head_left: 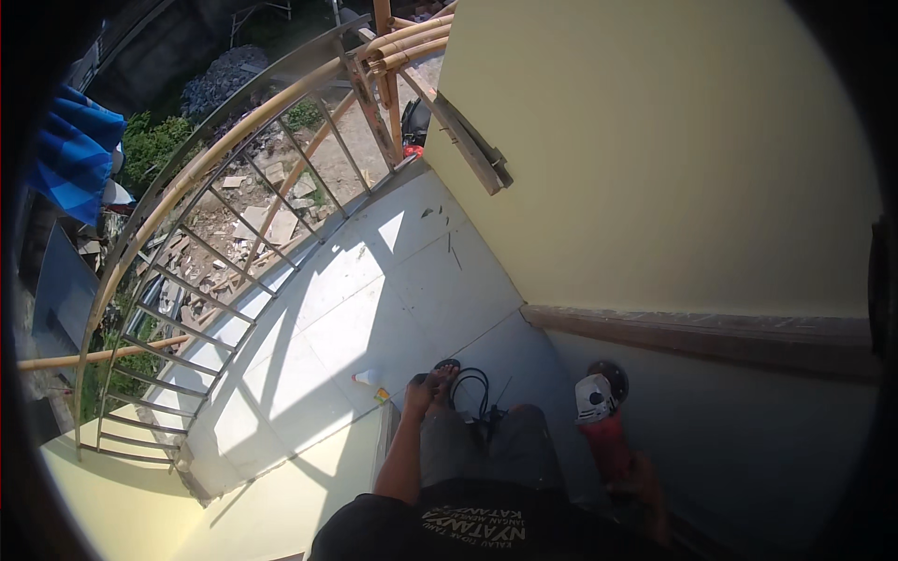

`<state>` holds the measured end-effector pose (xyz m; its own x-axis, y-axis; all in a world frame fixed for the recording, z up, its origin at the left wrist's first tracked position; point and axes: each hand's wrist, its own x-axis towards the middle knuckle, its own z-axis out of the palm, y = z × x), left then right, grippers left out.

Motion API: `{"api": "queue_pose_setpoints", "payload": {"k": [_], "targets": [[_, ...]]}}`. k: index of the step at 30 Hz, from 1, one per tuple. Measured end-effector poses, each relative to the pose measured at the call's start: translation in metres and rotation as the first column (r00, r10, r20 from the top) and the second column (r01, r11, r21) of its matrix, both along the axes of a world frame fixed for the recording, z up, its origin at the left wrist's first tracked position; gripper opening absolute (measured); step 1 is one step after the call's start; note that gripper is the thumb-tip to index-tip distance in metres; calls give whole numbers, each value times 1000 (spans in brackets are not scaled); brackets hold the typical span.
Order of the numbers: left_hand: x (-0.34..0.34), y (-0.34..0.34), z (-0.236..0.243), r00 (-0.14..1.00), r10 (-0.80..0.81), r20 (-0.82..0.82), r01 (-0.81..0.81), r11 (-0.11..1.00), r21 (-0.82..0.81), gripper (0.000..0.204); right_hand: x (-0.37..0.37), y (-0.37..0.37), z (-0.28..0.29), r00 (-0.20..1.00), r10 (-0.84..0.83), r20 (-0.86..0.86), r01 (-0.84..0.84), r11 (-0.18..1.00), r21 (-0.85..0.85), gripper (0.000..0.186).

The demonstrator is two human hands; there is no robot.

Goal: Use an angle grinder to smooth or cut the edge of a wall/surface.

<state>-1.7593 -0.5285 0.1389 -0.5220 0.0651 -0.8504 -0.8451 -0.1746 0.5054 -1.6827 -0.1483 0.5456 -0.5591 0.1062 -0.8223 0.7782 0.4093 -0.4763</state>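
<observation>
The red grinder [608,444] has a silvery head [594,399] and dark round disc [615,377]; the right hand [639,480] grips it. I can't tell the left hand's [427,387] hold. A white bottle's [366,378] contents are hidden.

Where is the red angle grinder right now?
In the head view, the angle grinder is at lower right, held in the right hand, pictured just below the brown ledge of the pale yellow wall.

White tiled floor [449,299] was half sunlit, half shaded tbh, with a curved metal railing [204,294], a cream wall [673,168] and rubble [251,224] down below.
</observation>
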Motion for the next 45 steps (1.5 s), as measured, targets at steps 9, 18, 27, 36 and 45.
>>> {"api": "queue_pose_setpoints", "payload": {"k": [9, 18, 27, 36, 45], "targets": [[-175, -7, 176, 807, -461, -368, 531, 840, 111, 51, -154, -11, -14, 961, -107, -254, 34, 961, -276, 59], [-332, 27, 209, 730, -395, -558, 621, 725, 299, 68, -377, -96, -119, 931, 37, -363, -223, 844, -488, 57], [-461, 31, 231, 913, -77, -401, 111, 992, 63, 54, -523, -178, -110, 840, 245, -484, -326, 941, -88, 76], [-541, -29, 178, 952, 36, -304, 150, 810, 567, 61, -634, -245, -152, 853, 202, -481, -80, 962, 262, 72], [-571, -7, 150, 979, -12, -202, 191, 388, 902, 44, -716, -303, -147, 852, 257, -456, -36, 898, 438, 71]]}}
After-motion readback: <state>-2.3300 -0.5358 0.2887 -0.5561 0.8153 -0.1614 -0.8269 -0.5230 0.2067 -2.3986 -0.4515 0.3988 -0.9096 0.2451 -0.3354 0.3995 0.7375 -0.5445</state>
